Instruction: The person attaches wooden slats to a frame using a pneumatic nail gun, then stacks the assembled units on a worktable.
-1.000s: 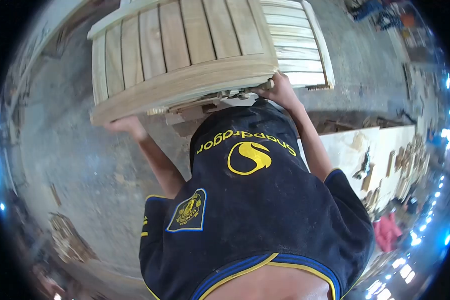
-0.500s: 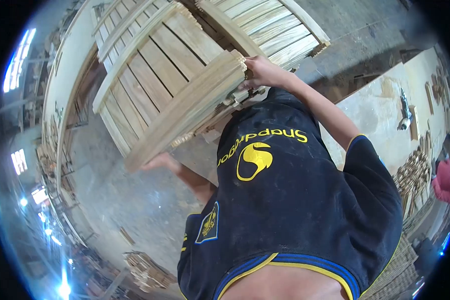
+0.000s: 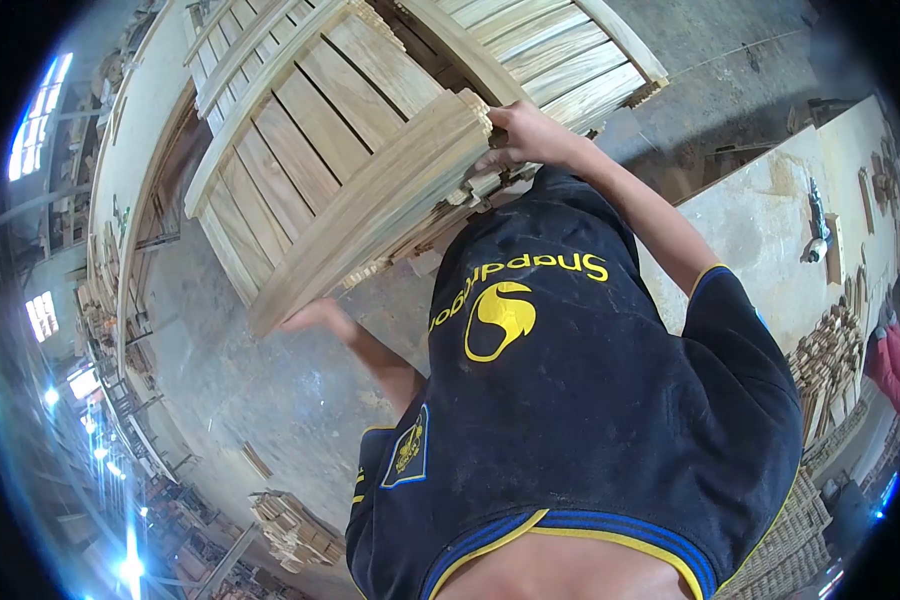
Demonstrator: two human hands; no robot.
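Note:
A pale slatted wooden panel (image 3: 300, 180) with a wide curved near rail (image 3: 380, 190) lies across the upper left, in front of my body. My left hand (image 3: 313, 314) is at the rail's left end, thumb side showing and fingers partly hidden under the wood. At the opposite end, my right hand (image 3: 532, 136) is closed around the rail's corner. Layered rail ends show beneath the top one, so several panels seem stacked there.
Another slatted stack (image 3: 560, 50) stands beyond on the right. A light board-topped table (image 3: 750, 220) on my right carries a power tool (image 3: 817, 240). Wood pieces are piled at the right (image 3: 825, 350) and on the floor (image 3: 292, 530) at lower left.
The near rail's left end has shifted slightly. Both hands keep their places at the rail ends, and the view has moved a little.

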